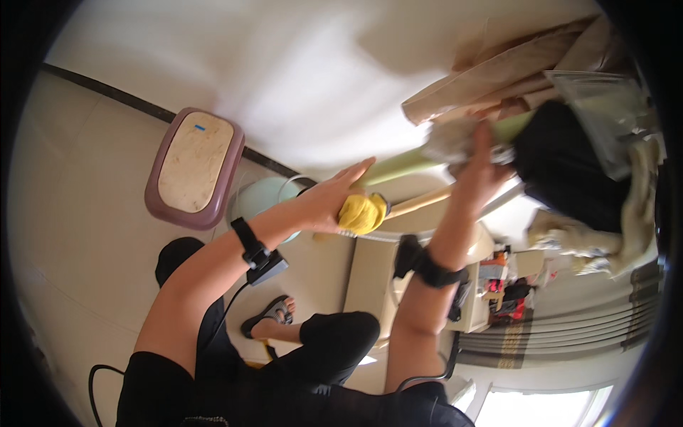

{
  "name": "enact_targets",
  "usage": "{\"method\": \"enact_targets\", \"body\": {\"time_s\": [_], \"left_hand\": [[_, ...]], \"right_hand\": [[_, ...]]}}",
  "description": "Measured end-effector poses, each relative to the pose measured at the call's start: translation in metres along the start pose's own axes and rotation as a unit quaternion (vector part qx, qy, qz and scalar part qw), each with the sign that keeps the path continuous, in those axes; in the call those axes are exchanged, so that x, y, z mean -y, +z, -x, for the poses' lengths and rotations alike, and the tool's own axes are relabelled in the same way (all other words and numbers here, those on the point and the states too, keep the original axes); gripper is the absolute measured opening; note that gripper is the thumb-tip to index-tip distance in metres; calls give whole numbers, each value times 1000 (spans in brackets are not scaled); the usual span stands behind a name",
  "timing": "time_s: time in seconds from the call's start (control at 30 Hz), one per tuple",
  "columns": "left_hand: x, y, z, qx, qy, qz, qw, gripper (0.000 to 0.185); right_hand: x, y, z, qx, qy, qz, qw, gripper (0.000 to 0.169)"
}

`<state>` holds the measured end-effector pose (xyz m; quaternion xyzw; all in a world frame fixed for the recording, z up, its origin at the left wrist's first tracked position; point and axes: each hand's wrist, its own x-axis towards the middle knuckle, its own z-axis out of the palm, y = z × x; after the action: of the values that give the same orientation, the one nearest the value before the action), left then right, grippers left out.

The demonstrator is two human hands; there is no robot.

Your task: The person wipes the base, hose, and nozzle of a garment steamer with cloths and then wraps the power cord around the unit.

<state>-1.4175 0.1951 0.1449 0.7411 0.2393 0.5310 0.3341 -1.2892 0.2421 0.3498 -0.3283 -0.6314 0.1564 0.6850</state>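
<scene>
My left hand (pixel 333 200) is at the near end of a light green bar (pixel 400 166), its fingers curved along it. A yellow knotted cloth bundle (pixel 363 214) sits against the lower side of that hand. Farther along the bar, my right hand (pixel 483 160) closes on a blurred grey-white bunched material (pixel 451 140). Black cloth (pixel 571 165) hangs beyond the right fingers. A pale wooden stick (pixel 419 204) runs below the bar, partly hidden by my right forearm. Both wrists wear black straps.
A mauve box or stool with a tan top (pixel 196 160) stands on the floor by the wall. Behind my left forearm is a pale teal bucket (pixel 261 200). Tan garments (pixel 491 80), a clear plastic bag (pixel 603 117) and cream cloth (pixel 635 203) crowd the right side.
</scene>
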Motion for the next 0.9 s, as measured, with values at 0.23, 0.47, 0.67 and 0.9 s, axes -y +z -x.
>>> {"method": "enact_targets", "body": {"time_s": [0.23,0.47,0.67,0.9], "left_hand": [[-4,-4,-6,25,-20,-42,999,33],[-3,-1,-2,22,-10,-9,1000,36],[-3,-4,2,30,-30,9,999,35],[0,-1,3,44,-21,-5,999,36]], "right_hand": [[24,-4,-43,-80,61,-102,990,33],[-27,7,49,18,59,-57,996,34],[-30,-17,36,109,123,-122,979,50],[-48,-53,8,220,207,-305,903,57]]}}
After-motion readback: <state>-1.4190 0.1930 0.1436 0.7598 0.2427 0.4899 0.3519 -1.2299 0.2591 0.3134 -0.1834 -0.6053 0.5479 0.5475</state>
